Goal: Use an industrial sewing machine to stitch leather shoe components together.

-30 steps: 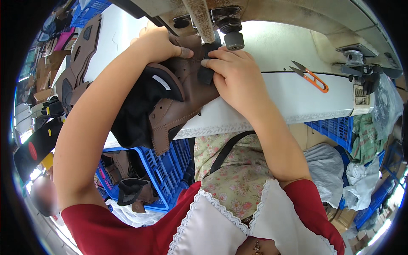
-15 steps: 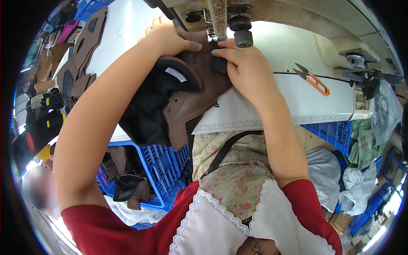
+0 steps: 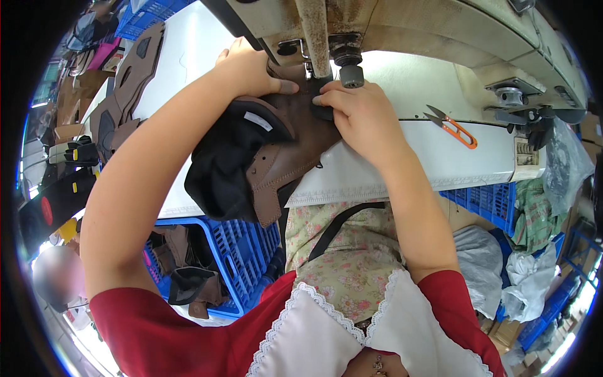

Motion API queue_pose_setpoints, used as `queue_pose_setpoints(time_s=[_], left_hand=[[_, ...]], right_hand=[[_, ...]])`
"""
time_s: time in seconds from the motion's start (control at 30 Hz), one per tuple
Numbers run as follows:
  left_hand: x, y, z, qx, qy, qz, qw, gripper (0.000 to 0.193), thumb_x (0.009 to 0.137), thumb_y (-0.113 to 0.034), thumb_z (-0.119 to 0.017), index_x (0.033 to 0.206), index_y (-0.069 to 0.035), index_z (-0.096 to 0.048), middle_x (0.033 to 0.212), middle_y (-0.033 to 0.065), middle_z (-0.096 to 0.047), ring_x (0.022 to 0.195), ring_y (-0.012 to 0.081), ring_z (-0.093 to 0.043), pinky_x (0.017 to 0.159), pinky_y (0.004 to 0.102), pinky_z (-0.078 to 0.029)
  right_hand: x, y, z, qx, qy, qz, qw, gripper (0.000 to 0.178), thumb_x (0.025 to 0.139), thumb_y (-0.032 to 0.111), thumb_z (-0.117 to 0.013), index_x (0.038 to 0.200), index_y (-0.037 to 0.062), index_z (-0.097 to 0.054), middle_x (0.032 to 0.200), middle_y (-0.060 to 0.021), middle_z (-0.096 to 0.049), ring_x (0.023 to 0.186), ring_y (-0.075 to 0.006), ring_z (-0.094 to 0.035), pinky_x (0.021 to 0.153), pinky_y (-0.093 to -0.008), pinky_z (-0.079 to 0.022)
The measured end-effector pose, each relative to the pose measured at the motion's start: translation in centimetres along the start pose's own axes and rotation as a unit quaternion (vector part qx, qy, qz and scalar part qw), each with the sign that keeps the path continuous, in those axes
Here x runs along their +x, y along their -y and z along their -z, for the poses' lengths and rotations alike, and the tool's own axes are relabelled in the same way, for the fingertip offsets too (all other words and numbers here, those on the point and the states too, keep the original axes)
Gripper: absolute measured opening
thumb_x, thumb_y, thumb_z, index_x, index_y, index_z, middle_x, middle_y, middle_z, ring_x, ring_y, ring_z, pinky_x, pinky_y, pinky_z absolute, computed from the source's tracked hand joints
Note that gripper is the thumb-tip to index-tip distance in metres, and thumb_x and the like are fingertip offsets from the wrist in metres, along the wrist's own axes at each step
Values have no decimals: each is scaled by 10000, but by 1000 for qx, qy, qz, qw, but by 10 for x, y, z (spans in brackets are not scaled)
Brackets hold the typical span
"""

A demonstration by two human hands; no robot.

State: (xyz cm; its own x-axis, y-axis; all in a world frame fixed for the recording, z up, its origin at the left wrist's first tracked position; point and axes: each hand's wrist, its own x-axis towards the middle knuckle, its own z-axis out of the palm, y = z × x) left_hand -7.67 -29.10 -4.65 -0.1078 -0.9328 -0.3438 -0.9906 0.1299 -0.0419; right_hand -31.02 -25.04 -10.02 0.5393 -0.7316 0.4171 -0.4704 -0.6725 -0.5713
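Observation:
A brown leather shoe upper [image 3: 276, 157] with a black lining [image 3: 220, 169] and a small white label lies under the sewing machine [image 3: 402, 31], partly draping over the table's front edge. My left hand [image 3: 248, 72] grips the upper's left side, its covered thumb pressed on the leather beside the presser foot [image 3: 308, 70]. Its other fingers are partly hidden behind the hand. Right of the foot, my right hand [image 3: 367, 119] is closed, thumb and forefinger pinching a small black strip [image 3: 323, 112] against the upper. The needle point cannot be made out.
Orange-handled thread snips [image 3: 455, 129] lie on the white table [image 3: 352, 169] at right. Brown leather pieces [image 3: 135, 69] are stacked at left. Below stands a blue crate [image 3: 235, 251] holding more uppers. Plastic bags [image 3: 527, 276] and another crate [image 3: 480, 204] are at lower right. A person [image 3: 56, 276] is at far left.
The machine and table sit slightly lower in the picture. Both hands remain on the upper by the foot; the black strip beneath my right fingers shows less and lies at a different angle.

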Motion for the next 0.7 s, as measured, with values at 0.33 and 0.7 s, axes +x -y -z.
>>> queue_pose_setpoints(time_s=[0.33,0.7], left_hand=[[12,10,-7,-66,47,-55,995,834,678,-836,-623,1156,-162,-738,1100,128,-719,1103,283,-632,1008,420,-401],[5,1,-8,-112,77,6,991,847,700,-756,-676,1314,-174,-635,1354,221,-525,1363,411,-342,1120,484,-309]], right_hand=[[0,0,6,-28,6,37,999,243,748,27,-648,952,120,-740,942,-44,-668,1009,-271,-604,903,-413,-476],[-2,-1,1,39,11,-6,999,219,725,0,-644,910,85,-725,925,-97,-670,980,-318,-619,887,-435,-502]])
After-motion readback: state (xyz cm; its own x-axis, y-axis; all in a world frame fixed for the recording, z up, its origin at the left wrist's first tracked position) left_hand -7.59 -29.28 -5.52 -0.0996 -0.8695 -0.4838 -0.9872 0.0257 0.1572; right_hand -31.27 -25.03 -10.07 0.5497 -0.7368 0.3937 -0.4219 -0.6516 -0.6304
